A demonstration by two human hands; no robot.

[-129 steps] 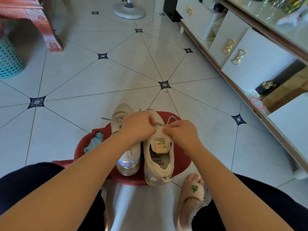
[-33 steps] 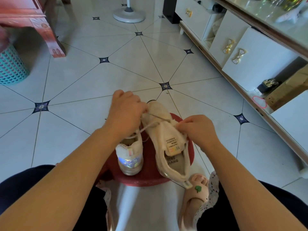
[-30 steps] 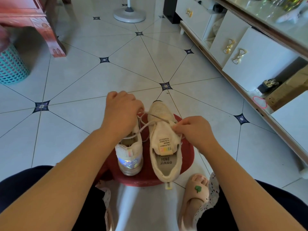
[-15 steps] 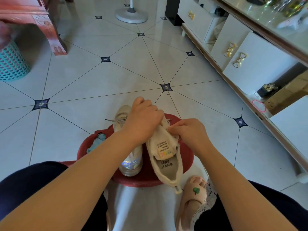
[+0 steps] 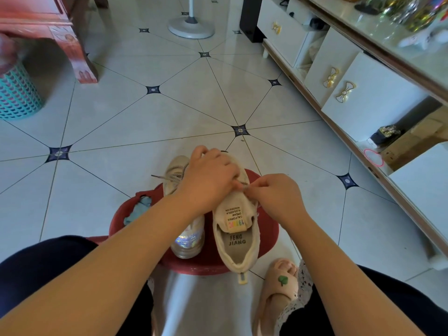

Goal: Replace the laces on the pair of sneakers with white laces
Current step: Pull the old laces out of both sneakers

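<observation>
L hand (image 5: 208,180) grips sneaker (image 5: 233,210), toe pts away; R hand (image 5: 276,197) pinches lace (image 5: 244,186).

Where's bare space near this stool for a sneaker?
Open tile ahead of the stool, between teal basket and white cabinet, and left of it. Stool top is crowded: held sneaker, other sneaker, blue cloth, left hand, right hand.

2 sneakers (image 5: 236,229) side by side on a stool (image 5: 266,241), cabinet (image 5: 363,105) right.
</observation>
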